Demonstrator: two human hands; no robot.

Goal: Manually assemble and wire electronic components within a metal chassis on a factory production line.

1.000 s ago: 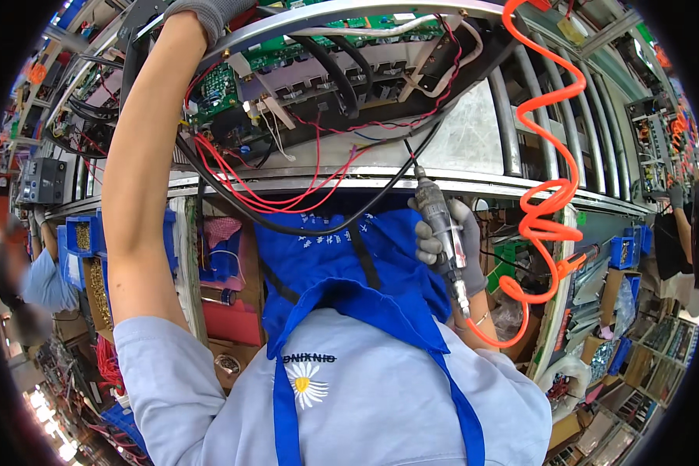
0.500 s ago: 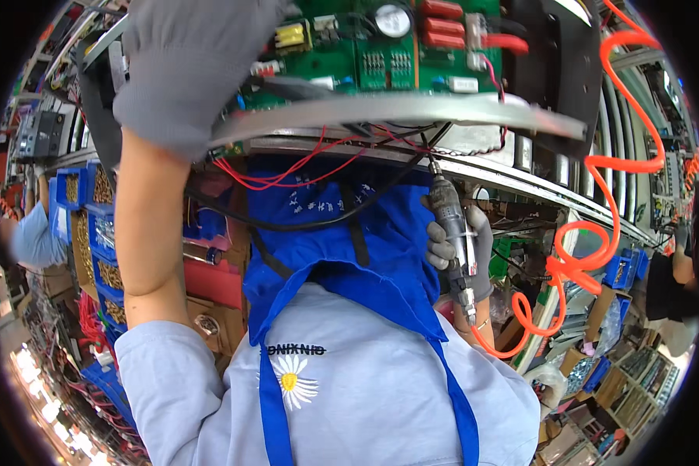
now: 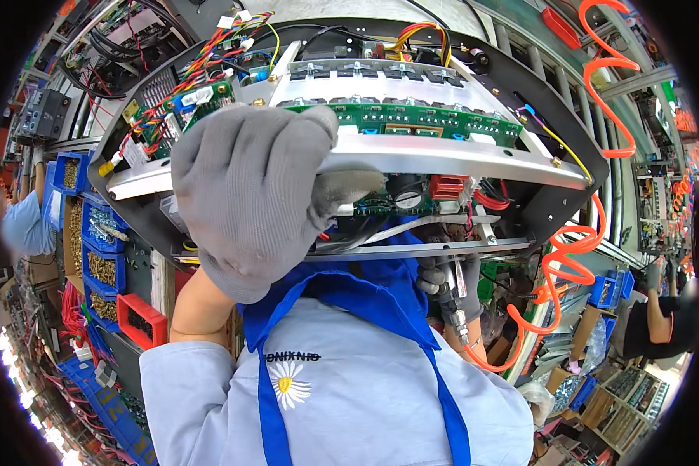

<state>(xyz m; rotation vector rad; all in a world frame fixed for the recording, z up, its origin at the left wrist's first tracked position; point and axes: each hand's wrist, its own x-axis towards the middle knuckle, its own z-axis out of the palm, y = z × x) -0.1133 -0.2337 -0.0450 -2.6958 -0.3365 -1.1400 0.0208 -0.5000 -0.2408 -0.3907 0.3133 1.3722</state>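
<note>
In front of me stands a black electronics chassis (image 3: 555, 175) with green circuit boards (image 3: 443, 123) and a silver metal crossbar (image 3: 458, 153). My left hand (image 3: 248, 190), in a grey knit glove, is closed over the left part of the crossbar, its thumb stretched along it. Below the chassis's near edge, my right hand (image 3: 435, 281), also gloved, holds an air screwdriver (image 3: 460, 299) upright. The near metal rail (image 3: 419, 250) hides the tool's upper end. An orange coiled air hose (image 3: 571, 256) runs from its lower end.
Bundles of coloured wires (image 3: 159, 116) stick up at the chassis's left. Blue bins (image 3: 102, 268) of screws and a red bin (image 3: 141, 320) stand on the left. Rollers (image 3: 590, 116) lie beyond the chassis on the right. Other people's arms show at both sides.
The chassis has tipped, with its far side and top board in view. My left hand has come nearer and to the right with the crossbar. The screwdriver's tip has gone behind the near rail.
</note>
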